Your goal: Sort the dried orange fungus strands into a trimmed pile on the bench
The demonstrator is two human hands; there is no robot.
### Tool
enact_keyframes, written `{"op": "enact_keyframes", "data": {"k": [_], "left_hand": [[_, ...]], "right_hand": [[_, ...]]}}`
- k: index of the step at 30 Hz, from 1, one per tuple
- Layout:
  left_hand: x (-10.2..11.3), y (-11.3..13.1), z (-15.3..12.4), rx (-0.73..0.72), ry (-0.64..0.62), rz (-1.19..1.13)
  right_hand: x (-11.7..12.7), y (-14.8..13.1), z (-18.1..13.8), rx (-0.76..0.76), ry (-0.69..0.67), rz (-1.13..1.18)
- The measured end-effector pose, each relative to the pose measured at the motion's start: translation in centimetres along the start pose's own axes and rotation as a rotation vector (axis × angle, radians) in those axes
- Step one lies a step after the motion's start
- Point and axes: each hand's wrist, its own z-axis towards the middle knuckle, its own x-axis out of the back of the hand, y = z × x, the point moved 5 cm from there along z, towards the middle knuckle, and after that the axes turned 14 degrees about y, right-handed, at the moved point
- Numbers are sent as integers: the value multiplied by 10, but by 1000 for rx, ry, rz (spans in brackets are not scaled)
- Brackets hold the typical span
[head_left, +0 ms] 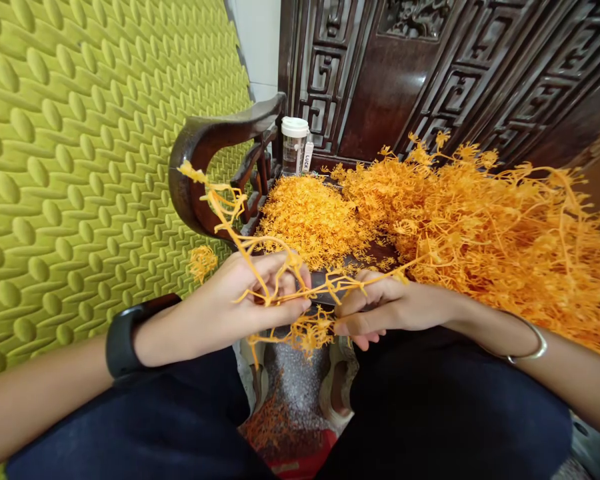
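My left hand is closed around a bunch of thin orange plastic strands that stick up and to the left. My right hand pinches the same strands from the right, fingers curled, with a small tuft hanging between both hands. A large tangled heap of orange strands lies to the right on the dark wooden bench. A smaller, finer orange pile sits just beyond my hands. A black band is on my left wrist, a silver bangle on my right.
A clear jar with a white lid stands at the back by the carved wooden panel. The curved dark armrest is at left, against a green padded wall. My dark-trousered knees fill the bottom.
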Motion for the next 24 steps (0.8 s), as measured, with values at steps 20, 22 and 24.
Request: {"op": "enact_keyframes", "data": {"k": [20,22,24], "left_hand": [[3,-19,16,109,19,-106],[0,-20,16,112,-30,-122],[-3,-20,16,97,-82,-133]], "right_hand": [[13,-20,8,428,314,-442],[12,-22,9,476,347,-507],[11,-24,9,511,389,-554]]}}
